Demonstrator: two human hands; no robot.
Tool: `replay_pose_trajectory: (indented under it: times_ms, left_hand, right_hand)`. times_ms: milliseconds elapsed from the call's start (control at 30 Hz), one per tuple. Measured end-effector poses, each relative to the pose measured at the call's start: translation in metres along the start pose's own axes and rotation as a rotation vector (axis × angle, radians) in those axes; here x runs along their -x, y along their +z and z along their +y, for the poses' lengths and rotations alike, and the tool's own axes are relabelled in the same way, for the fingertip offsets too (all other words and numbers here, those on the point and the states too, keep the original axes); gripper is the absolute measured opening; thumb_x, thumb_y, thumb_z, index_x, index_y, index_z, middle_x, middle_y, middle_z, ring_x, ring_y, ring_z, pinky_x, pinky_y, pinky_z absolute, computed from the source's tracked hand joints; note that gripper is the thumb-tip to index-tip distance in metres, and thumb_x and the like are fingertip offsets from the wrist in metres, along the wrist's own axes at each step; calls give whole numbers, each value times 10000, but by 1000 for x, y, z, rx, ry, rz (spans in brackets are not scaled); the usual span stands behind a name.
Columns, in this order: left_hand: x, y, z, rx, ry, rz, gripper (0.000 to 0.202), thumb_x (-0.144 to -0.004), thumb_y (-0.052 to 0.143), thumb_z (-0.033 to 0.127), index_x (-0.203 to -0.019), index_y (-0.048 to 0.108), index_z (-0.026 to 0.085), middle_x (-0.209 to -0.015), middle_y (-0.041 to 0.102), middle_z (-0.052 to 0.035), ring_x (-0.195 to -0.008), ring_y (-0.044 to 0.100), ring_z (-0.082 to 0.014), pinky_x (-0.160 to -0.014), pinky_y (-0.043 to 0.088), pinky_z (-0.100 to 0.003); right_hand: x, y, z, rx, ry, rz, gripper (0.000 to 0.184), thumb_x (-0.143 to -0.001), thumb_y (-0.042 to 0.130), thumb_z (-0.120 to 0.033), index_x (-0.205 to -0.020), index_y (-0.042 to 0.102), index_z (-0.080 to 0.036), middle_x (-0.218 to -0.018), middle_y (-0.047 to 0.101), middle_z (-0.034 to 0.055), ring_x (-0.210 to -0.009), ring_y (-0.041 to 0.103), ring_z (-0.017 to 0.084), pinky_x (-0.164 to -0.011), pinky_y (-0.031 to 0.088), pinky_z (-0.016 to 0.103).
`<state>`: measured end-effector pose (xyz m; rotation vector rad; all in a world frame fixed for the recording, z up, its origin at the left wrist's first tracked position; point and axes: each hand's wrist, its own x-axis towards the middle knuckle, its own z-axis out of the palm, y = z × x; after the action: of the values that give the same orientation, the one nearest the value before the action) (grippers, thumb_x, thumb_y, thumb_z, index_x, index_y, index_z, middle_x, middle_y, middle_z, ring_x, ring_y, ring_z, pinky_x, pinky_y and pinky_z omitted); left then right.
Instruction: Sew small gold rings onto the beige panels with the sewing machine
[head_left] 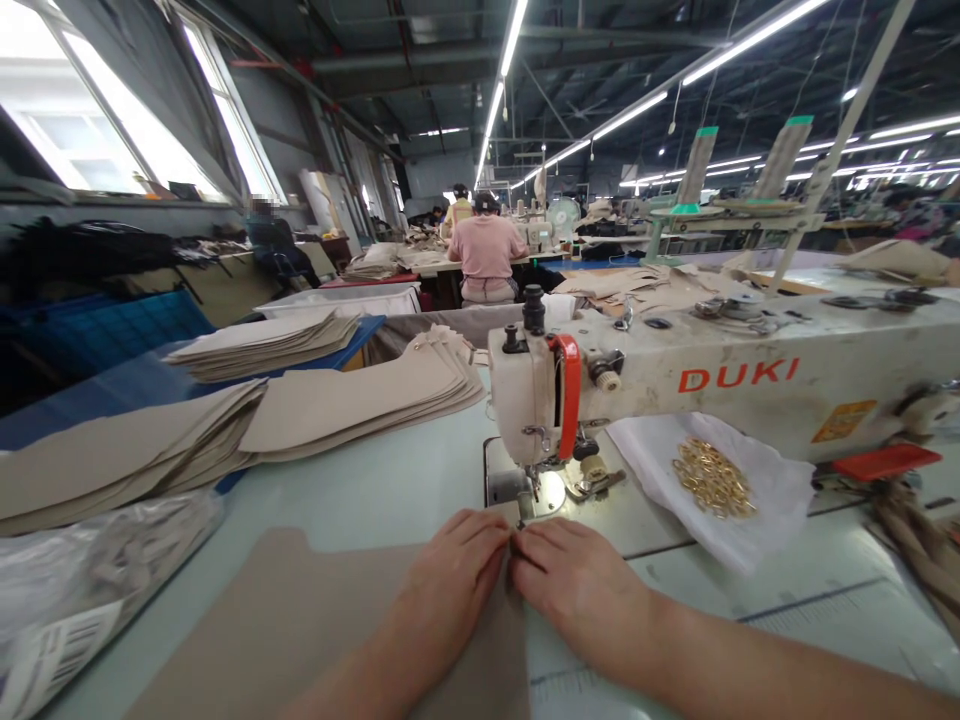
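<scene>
A flat beige fabric panel (300, 620) lies on the table in front of the sewing machine (540, 400). My left hand (457, 560) rests on the panel, its fingers bent and pressed together at the panel's far right corner. Touching that same corner from the right, my right hand (570, 570) has its fingertips pinched close to the left hand's. Both hands sit just short of the needle and presser foot (534, 485), which stand over the metal needle plate (553, 492). The fingers hide just how the fabric edge is held.
Stacks of cut beige panels (360, 400) lie at the left, beside a clear plastic bag (97, 590). Gold metal rings (715, 478) are heaped on a white cloth (780, 500) under the machine arm. Thread cones (697, 165) stand behind. A person in pink (487, 245) sits farther back.
</scene>
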<state>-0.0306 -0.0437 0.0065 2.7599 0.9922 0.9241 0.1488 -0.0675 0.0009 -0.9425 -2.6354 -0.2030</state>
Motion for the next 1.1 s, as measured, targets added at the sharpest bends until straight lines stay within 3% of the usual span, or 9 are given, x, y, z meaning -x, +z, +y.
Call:
replay_pose_trajectory:
  times_ms: [500,800,1100]
  left_hand:
    - [-36,32,-15,24,-33,-7,146,-880,516,106,-871,638,185,-898,704,-43,-864,638,-200,-837,542,-360]
    - [-43,29,-17,48,-54,56,191,-871,483,141,-850,666,193,-875,716,-50,-843,653,-199,-795,561,-346]
    - [-44,26,-17,25,-69,18,173,-860,516,126,-833,677,184,-876,721,-54,-847,650,-203,-782,556,-335]
  right_hand:
    - [6,-4,37,-10,101,-30,71,-838,653,-139,-895,617,-117,-970,645,72,-931,573,202,-891,456,330]
    - [4,-5,40,-61,153,-39,62,-879,582,-108,-929,617,-122,-985,642,91,-969,576,202,-867,465,325]
    - [5,0,41,-54,159,-24,102,-907,529,-110,-944,621,-137,-1004,644,108,-980,578,208,-875,463,342]
